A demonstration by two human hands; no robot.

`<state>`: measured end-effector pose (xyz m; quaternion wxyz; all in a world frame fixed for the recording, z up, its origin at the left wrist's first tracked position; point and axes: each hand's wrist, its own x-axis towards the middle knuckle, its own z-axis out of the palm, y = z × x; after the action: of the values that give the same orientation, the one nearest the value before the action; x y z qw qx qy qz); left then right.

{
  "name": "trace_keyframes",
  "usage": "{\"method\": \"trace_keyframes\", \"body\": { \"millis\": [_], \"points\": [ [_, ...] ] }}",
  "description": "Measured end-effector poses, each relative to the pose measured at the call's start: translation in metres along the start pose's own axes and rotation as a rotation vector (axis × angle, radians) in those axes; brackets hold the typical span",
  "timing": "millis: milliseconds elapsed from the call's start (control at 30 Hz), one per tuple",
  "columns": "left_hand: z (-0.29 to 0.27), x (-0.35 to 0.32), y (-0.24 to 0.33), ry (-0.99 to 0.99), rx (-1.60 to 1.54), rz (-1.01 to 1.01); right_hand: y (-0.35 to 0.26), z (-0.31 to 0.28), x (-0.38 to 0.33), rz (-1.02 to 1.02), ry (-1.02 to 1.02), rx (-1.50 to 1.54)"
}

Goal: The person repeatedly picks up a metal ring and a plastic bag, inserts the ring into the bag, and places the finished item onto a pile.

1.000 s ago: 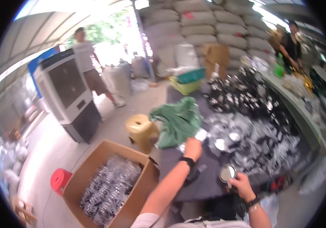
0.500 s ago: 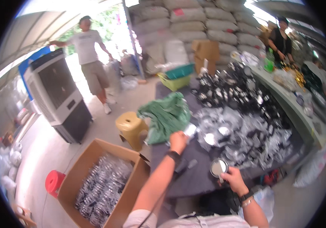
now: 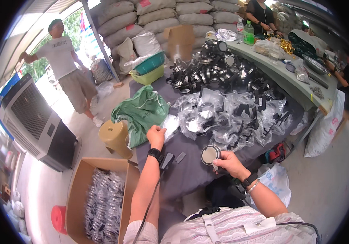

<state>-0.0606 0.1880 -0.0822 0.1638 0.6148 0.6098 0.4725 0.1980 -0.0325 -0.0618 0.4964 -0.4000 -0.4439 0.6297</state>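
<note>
My right hand [image 3: 232,164] grips a round, silver-rimmed piece [image 3: 210,155] with a dull beige face and a dark part at its lower edge. It is held above the near edge of a dark-covered table [image 3: 190,179]. My left hand [image 3: 156,137] pinches the near edge of some white plastic bags [image 3: 170,123] lying beside a crumpled green sack [image 3: 141,110]. To the right of the bags lies a heap of similar pieces in clear plastic bags [image 3: 239,116]. Behind it is a pile of unbagged black-and-silver pieces [image 3: 215,67].
A cardboard box [image 3: 77,195] of bagged pieces stands at lower left, near a tan stool [image 3: 115,136] and red bucket [image 3: 59,218]. An air cooler [image 3: 40,126] and a standing person [image 3: 62,61] are at left. A long bench [image 3: 272,61] runs along the right.
My view has swung to the right, so the scene sits further left. My left hand stays at the white bags; my right hand still holds the round piece, its face now turned more toward me.
</note>
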Motion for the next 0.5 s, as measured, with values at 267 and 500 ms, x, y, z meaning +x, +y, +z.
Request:
{"method": "trace_keyframes", "body": {
  "millis": [267, 500],
  "points": [
    [-0.001, 0.000, -0.007, -0.045, -0.469, -0.177, -0.007, 0.002, -0.001, 0.004, -0.014, -0.006],
    [-0.014, -0.008, 0.005, 0.129, -0.192, -0.010, -0.003, 0.001, 0.002, 0.029, -0.030, 0.008]
  ]
}}
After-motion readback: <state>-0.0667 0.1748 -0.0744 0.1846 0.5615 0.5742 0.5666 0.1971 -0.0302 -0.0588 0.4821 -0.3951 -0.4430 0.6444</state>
